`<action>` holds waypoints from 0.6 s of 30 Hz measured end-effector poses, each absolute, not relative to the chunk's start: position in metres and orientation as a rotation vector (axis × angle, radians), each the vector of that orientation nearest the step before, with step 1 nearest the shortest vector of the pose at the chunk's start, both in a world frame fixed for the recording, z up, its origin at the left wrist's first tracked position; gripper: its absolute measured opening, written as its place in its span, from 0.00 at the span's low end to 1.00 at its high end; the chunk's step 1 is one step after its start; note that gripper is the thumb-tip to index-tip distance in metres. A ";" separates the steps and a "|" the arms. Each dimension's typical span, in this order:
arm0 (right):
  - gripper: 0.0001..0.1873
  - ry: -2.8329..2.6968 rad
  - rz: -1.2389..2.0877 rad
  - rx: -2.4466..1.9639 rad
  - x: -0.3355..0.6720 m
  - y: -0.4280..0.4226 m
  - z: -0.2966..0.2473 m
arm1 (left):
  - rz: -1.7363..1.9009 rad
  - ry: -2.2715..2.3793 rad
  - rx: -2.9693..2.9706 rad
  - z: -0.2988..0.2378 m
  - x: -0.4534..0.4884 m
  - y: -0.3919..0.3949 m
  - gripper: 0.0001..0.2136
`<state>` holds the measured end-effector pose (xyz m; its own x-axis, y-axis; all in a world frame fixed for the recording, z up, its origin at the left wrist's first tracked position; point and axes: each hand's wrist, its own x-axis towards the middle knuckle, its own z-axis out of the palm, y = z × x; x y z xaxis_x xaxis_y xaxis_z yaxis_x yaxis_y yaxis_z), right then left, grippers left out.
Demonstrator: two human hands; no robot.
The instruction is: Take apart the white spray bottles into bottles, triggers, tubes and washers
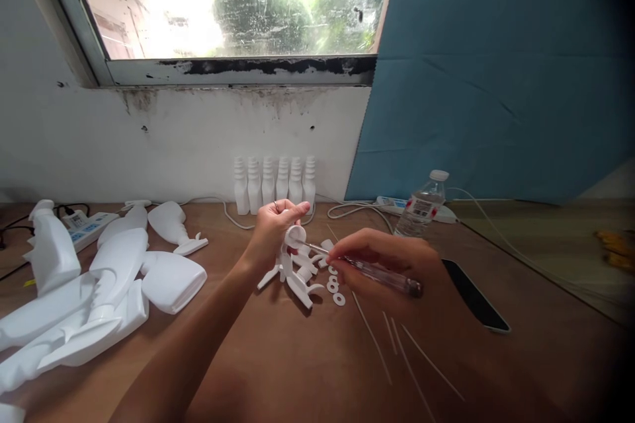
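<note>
My left hand (278, 221) is closed around a white spray bottle trigger head (296, 235), its round collar turned toward my right side. In my right hand (381, 258) is a screwdriver (381, 274) with a clear handle, its metal shaft reaching into the collar's opening. Whether the tip touches anything inside is hidden. Below the hands lie several loose white trigger heads (300, 287) on the brown table. Beside them are several flat white washers (338, 299). Thin white tubes (372, 337) lie under and in front of my right hand.
White spray bottles (119, 258) are piled on the left by a power strip (94, 228). Several white bottles (268, 185) stand in a row against the wall. On the right are a water bottle (421, 208), a phone (476, 297) and white cables (357, 207).
</note>
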<state>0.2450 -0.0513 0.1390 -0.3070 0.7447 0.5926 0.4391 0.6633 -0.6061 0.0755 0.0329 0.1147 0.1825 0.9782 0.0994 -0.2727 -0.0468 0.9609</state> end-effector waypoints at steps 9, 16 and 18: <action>0.03 -1.919 0.416 -1.027 0.244 -0.053 0.138 | 1.272 0.867 1.188 0.113 0.080 0.031 0.19; 0.03 -2.056 0.355 -0.975 0.246 -0.056 0.144 | 1.292 0.909 1.249 0.110 0.080 0.032 0.19; 0.03 -2.071 0.341 -0.952 0.245 -0.057 0.144 | 1.302 0.917 1.265 0.109 0.080 0.032 0.19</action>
<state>0.2453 -0.0568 0.1443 -0.3843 0.7298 0.5654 0.5103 0.6783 -0.5287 0.0798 0.0320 0.1095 0.1129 0.9784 0.1730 -0.1674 -0.1528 0.9740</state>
